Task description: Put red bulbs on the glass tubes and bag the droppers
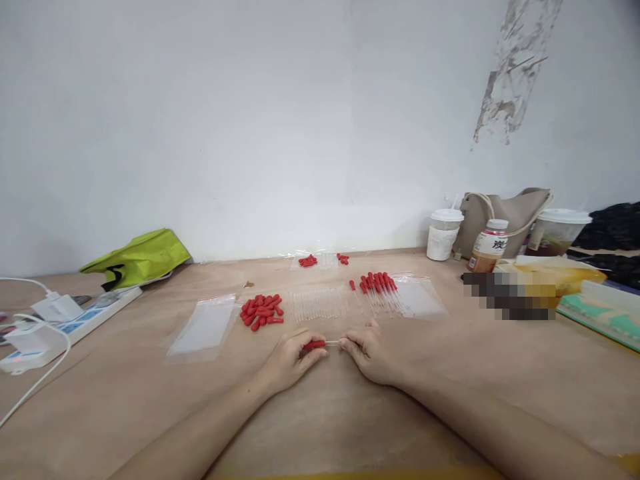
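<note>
At the near middle, the left hand (pixel 293 360) has its grip curled round a red bulb (pixel 315 345), while the right hand's (pixel 367 353) narrow pinch holds a thin clear tube (pixel 332 343) that seems to meet the bulb's mouth. I'd push these straight together, pinching close to the joint, with a slight twist and no sideways bend. Just beyond, on the tan worktop (pixel 450 387), lie a red bulb pile (pixel 261 312) at left, a row of clear tubes (pixel 318 303) in the middle and bulb-topped tubes (pixel 383 287) at right. Farther back, a lime-green bag (pixel 145 257) sits left, a lidded cup (pixel 444 237) right, before a pale wall (pixel 250 133) with a peeling patch (pixel 515 73).
</note>
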Demonstrator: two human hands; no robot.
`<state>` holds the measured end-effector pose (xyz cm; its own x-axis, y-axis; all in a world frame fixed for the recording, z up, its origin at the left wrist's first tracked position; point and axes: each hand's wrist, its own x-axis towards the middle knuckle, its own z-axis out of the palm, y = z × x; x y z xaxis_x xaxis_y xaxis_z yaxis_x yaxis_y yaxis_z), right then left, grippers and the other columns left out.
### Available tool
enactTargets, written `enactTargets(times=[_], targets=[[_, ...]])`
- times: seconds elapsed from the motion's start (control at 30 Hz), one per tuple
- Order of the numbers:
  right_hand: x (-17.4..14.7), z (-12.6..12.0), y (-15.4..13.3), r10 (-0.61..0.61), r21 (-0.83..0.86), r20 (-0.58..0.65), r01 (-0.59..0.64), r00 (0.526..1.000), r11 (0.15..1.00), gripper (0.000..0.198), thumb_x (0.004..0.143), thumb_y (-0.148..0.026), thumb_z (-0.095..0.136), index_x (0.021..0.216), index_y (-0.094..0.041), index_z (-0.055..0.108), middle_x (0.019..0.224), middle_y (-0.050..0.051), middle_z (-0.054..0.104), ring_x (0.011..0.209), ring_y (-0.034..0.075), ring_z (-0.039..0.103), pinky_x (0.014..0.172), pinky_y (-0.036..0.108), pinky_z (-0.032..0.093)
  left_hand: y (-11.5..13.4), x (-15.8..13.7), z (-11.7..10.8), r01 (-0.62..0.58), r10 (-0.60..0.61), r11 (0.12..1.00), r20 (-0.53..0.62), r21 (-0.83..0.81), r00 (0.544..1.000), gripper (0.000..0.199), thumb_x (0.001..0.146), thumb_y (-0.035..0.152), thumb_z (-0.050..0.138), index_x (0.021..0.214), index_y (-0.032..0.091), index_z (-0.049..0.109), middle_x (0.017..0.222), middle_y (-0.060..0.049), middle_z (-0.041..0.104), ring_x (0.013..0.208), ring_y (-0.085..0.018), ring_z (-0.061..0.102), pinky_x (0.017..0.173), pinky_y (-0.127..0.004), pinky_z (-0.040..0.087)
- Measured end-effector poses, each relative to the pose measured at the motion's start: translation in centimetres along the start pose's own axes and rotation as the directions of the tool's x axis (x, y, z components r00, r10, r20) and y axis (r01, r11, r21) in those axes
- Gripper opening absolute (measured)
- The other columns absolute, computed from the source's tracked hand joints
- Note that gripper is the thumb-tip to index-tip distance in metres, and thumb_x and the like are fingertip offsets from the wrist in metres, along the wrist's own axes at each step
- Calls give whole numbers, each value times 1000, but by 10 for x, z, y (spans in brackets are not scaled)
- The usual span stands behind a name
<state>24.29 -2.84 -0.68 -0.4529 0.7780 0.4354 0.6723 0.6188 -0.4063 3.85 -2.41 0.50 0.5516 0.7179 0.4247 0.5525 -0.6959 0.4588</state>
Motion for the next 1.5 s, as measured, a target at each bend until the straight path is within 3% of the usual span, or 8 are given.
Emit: enactTargets(times=[0.13, 0.4, 0.73, 1.03, 1.17, 1.3, 1.37, 1.5], targets=[[0, 2, 6, 9, 24, -33, -8, 999, 1000, 31, 88, -26, 32, 74, -18, 58, 71, -1, 63, 61, 11, 49, 70, 29, 24, -4, -4, -3, 27, -29, 998, -37, -49, 999, 30, 79, 33, 55, 106, 20, 52, 94, -3, 60, 80, -15, 56, 70, -25, 45], [-2, -1, 1, -28, -35, 4, 28, 1000, 999, 29, 87, -27, 35, 70, -18, 57, 68, -1, 61, 60, 10, 47, 70, 28, 23, 0, -3, -2, 6, -6, 998, -1, -56, 1000, 19, 84, 30, 47, 89, 18, 62, 78, -2, 62, 71, -14, 56, 65, -23, 43], [0, 2, 1, -50, -62, 15, 51, 999, 997, 27, 87, -25, 35, 75, -19, 58, 72, 0, 62, 64, 10, 49, 68, 28, 23, 4, -3, 1, -60, 60, 998, 28, -29, 998, 22, 87, 24, 41, 90, 17, 61, 77, -3, 61, 71, -15, 54, 65, -24, 42], [-2, -21, -11, -123, -320, 68, 138, 990, 937, 27, 85, -27, 39, 74, -19, 61, 78, 3, 61, 75, 14, 49, 69, 30, 22, -15, -3, -1, -26, 24, 999, -77, -24, 997, 20, 82, 27, 51, 100, 21, 58, 88, -3, 61, 78, -16, 56, 71, -27, 44], [0, -28, 4, 107, -280, -42, -115, 993, 953, 26, 83, -28, 40, 74, -21, 64, 75, 3, 62, 74, 15, 52, 69, 30, 24, -20, -5, -2, 112, -104, 993, -135, 49, 985, 30, 77, 29, 55, 106, 20, 51, 82, -1, 56, 64, -13, 51, 60, -25, 43], [13, -34, 34, 474, -131, -186, -500, 860, 856, 32, 82, -37, 38, 68, -21, 63, 68, 1, 63, 65, 16, 54, 67, 29, 28, -18, -3, -3, 98, -99, 992, 5, 83, 995, 14, 82, 27, 47, 86, 18, 57, 68, 1, 52, 60, -12, 49, 56, -23, 39], [23, -34, 46, 555, -124, -225, -588, 801, 799, 37, 81, -41, 37, 62, -20, 61, 65, 2, 62, 64, 17, 54, 69, 32, 28, -17, -1, -3, 82, -83, 992, 13, 92, 996, 15, 82, 27, 46, 84, 18, 58, 68, 0, 53, 61, -13, 49, 56, -23, 38], [46, -29, 53, 613, -204, -244, -658, 751, 725, 39, 81, -42, 35, 60, -20, 61, 66, 4, 63, 67, 19, 55, 74, 37, 27, -16, 0, -4, 77, -79, 992, 14, 97, 997, 15, 82, 26, 46, 86, 18, 58, 66, 1, 52, 60, -13, 49, 55, -22, 38]])
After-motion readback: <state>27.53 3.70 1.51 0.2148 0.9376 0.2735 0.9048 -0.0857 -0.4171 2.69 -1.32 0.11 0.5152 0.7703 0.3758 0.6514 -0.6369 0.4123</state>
